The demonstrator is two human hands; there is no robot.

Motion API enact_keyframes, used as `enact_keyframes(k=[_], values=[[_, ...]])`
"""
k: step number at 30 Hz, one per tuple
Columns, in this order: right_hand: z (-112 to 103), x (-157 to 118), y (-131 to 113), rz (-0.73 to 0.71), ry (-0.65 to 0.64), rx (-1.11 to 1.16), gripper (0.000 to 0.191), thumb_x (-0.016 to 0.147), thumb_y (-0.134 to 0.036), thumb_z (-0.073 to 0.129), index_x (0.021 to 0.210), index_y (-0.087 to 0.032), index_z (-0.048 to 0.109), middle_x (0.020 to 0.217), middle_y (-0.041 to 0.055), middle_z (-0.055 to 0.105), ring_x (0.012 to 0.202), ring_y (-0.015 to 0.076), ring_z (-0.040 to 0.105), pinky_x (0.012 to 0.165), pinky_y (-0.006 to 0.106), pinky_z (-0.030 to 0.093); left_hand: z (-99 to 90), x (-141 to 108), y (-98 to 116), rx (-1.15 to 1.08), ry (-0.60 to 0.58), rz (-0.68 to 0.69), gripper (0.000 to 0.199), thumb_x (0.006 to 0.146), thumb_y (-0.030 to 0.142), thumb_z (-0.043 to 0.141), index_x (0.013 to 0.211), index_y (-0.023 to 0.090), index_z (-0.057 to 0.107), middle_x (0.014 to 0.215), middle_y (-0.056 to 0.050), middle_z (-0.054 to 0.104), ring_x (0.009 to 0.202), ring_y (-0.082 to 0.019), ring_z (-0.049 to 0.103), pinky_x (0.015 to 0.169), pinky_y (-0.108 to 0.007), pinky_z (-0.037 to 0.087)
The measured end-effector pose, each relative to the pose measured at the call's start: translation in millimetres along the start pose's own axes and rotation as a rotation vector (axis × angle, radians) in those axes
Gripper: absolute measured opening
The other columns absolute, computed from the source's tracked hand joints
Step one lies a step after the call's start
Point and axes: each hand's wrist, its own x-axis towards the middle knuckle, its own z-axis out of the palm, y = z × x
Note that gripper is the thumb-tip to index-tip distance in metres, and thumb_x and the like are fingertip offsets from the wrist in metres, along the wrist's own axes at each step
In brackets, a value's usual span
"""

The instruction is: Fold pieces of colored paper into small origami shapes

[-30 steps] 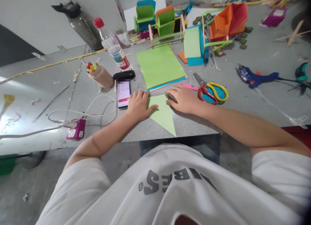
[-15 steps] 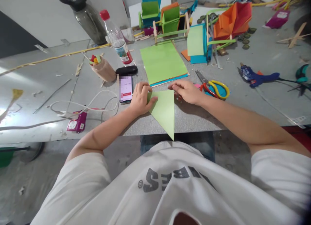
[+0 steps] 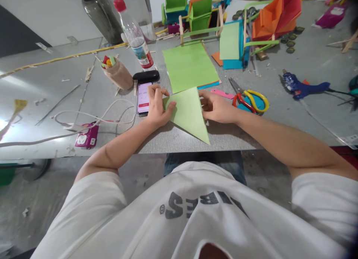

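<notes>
A light green sheet of paper (image 3: 187,109), folded into a triangle, lies at the table's front with one point toward me. My left hand (image 3: 159,107) grips its left corner, thumb on top. At the right edge, the bent fingers of my right hand (image 3: 218,107) hold the paper, their tips partly hidden by it. Just beyond the triangle is a stack of coloured paper (image 3: 191,65) with a bright green sheet on top. A phone (image 3: 143,98) lies against my left hand's far side. Scissors (image 3: 248,98) with red and yellow handles and a pink cutter (image 3: 222,94) rest near my right hand.
A blue glue gun (image 3: 304,85) lies to the right. Paper models (image 3: 195,13) and an orange paper wheel (image 3: 275,18) stand at the back. On the left are a bottle (image 3: 140,50), a stick cup (image 3: 119,74) and a white cable (image 3: 92,119).
The paper triangle has turned, its near point swinging right and its top corner moving farther away. My right hand has come in against its right edge. The view has shifted slightly.
</notes>
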Motion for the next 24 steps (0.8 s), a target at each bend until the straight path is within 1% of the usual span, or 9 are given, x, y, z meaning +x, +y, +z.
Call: enact_keyframes(k=[3,7,10,12,14,17,19,21,24], values=[[8.3,-1.8,-2.0,-0.049,0.147,-0.09,0.046,0.081,-0.064,0.107,0.106,-0.031,0.085,0.097,0.0026,0.087,0.083,0.0282,0.079,0.079,0.046,0.071,-5.2,2.3,10.6,-0.022,-0.038,0.111,0.075,0.114,0.096,0.059,0.146,0.029,0.074,0.141,-0.019,0.065,0.135,-0.041,0.068,0.123,-0.067,0.059],[1.4,-7.1,-9.0,-0.176,0.423,-0.378,0.039,0.095,-0.06,0.094,0.088,-0.029,0.072,0.083,0.0022,0.073,0.079,0.0255,0.066,0.082,0.046,0.06,-7.1,2.7,22.7,-0.006,-0.145,0.158,0.083,0.113,0.104,0.045,0.139,0.032,0.077,0.157,-0.02,0.072,0.143,-0.043,0.072,0.125,-0.069,0.057],[-11.3,-8.2,-11.4,-0.245,0.54,-0.628,0.04,0.102,-0.061,0.084,0.086,-0.031,0.062,0.076,0.002,0.063,0.074,0.0258,0.061,0.077,0.047,0.053,-7.1,2.4,24.8,-0.031,-0.144,0.181,0.078,0.11,0.101,0.055,0.147,0.033,0.066,0.138,-0.016,0.08,0.124,-0.038,0.079,0.113,-0.065,0.061],[-18.8,-6.7,-8.8,-0.228,0.566,-0.666,0.042,0.104,-0.064,0.081,0.088,-0.032,0.058,0.077,0.0027,0.064,0.075,0.0273,0.063,0.076,0.048,0.053,-8.2,2.3,24.7,-0.047,-0.133,0.226,0.07,0.111,0.089,0.065,0.156,0.036,0.062,0.125,-0.011,0.081,0.107,-0.033,0.079,0.107,-0.064,0.06],[-25.3,-3.9,-3.3,-0.218,0.584,-0.647,0.045,0.107,-0.069,0.079,0.092,-0.033,0.059,0.084,0.0041,0.069,0.079,0.0293,0.067,0.078,0.05,0.057,-9.7,2.0,25.4,-0.055,-0.15,0.241,0.06,0.113,0.076,0.073,0.158,0.037,0.067,0.124,-0.01,0.081,0.106,-0.032,0.078,0.111,-0.065,0.058],[-35.4,1.5,6.7,-0.24,0.591,-0.56,0.05,0.108,-0.083,0.078,0.103,-0.033,0.07,0.098,0.0071,0.08,0.09,0.0337,0.076,0.086,0.056,0.066,-9.9,1.6,28.2,0.025,-0.106,0.105,0.047,0.108,0.071,0.091,0.137,0.035,0.086,0.137,-0.012,0.073,0.127,-0.036,0.074,0.126,-0.068,0.055],[-42.8,5.2,12.6,-0.253,0.606,-0.476,0.056,0.107,-0.09,0.08,0.112,-0.034,0.078,0.109,0.0097,0.088,0.099,0.0368,0.082,0.092,0.06,0.071,-8.2,2.8,30.7,0.072,0.008,-0.05,0.049,0.102,0.074,0.1,0.121,0.031,0.091,0.148,-0.014,0.066,0.145,-0.039,0.069,0.136,-0.07,0.054],[-49.5,8.6,17.9,-0.254,0.633,-0.39,0.061,0.105,-0.094,0.084,0.119,-0.035,0.084,0.118,0.0115,0.093,0.105,0.0385,0.086,0.094,0.06,0.074,-6.1,5.5,34.3,-0.009,0.088,-0.188,0.052,0.099,0.078,0.102,0.113,0.029,0.091,0.158,-0.015,0.066,0.16,-0.041,0.065,0.143,-0.07,0.054],[-56.0,12.5,24.9,-0.25,0.645,-0.29,0.062,0.102,-0.094,0.089,0.123,-0.036,0.088,0.123,0.0124,0.096,0.11,0.0388,0.09,0.094,0.058,0.076,-4.2,10.5,43.7,-0.336,-0.021,-0.36,0.057,0.089,0.079,0.11,0.106,0.029,0.091,0.152,-0.015,0.079,0.152,-0.038,0.077,0.132,-0.064,0.068]])
